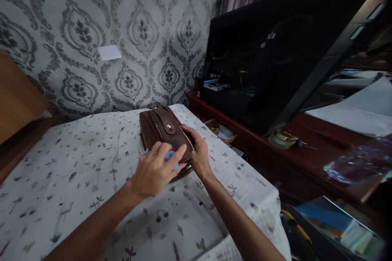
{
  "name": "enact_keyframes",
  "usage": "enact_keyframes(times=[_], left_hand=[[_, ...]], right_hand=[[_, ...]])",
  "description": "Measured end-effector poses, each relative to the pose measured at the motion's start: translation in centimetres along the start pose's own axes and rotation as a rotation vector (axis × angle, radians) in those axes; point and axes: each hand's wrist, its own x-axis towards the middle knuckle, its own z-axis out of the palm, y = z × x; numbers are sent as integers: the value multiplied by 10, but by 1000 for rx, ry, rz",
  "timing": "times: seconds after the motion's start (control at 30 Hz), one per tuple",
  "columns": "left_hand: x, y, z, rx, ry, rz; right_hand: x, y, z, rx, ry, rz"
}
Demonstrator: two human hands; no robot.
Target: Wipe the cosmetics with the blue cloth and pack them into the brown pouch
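Observation:
A brown leather bag [180, 140] with a strap, a metal clasp and zipped edges lies on the white patterned cloth [101, 195]. My left hand [154, 167] is closed around a small light-blue cloth [170, 155] and rests over the bag's near left part. Its fingers hide most of the blue cloth, so its full shape cannot be seen. Along the bag's right side, my right hand [199, 151] grips the zipped edge, fingers pointing away from me.
A large black screen or cabinet [245, 65] stands on the dark red desk [245, 144] at right. On that desk lie a tape roll [283, 138], keys [304, 145], papers [364, 102] and clear plastic [358, 165]. A drawer [228, 136] is partly open. Brown cardboard [18, 94] is at left.

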Motion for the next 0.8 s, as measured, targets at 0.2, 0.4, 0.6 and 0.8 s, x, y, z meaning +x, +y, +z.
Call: enact_keyframes(times=[0.2, 0.4, 0.6, 0.8], left_hand=[[-7, 4, 16, 74, 22, -9], [-9, 8, 19, 86, -17, -26], [-6, 8, 16, 5, -30, -33], [-10, -18, 6, -345, 63, 5]], right_hand=[[8, 0, -13, 44, -83, 55], [19, -7, -15, -143, -171, 40], [24, -26, 10, -565, -226, 45], [19, -34, 28, -869, -206, 36]])
